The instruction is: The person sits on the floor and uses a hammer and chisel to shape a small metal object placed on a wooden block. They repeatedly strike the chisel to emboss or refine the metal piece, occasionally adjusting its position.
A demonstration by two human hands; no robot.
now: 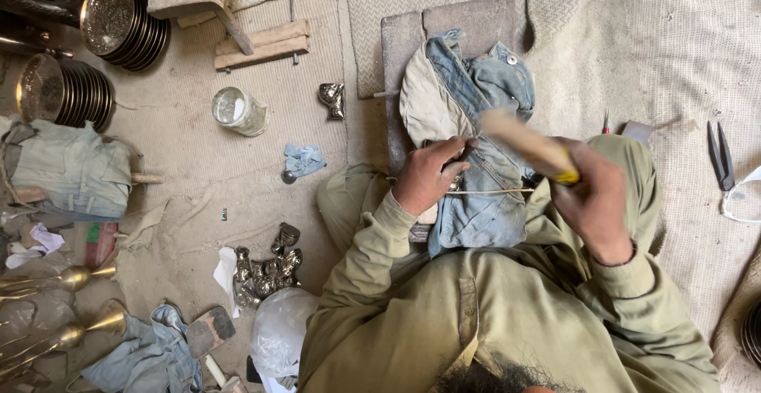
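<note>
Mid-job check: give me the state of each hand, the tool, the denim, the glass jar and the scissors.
left hand: pressed on the denim cloth, fingers curled over something small and dark.
right hand: closed around the wooden tool.
wooden tool: raised over the cloth, motion-blurred.
denim cloth: crumpled over a board.
glass jar: lying on its side.
scissors: lying shut on the mat.

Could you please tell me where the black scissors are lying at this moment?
In the head view, the black scissors lie on the pale woven mat at the far right, beyond the person's right hand, just above a clear plastic piece at the edge.
</note>
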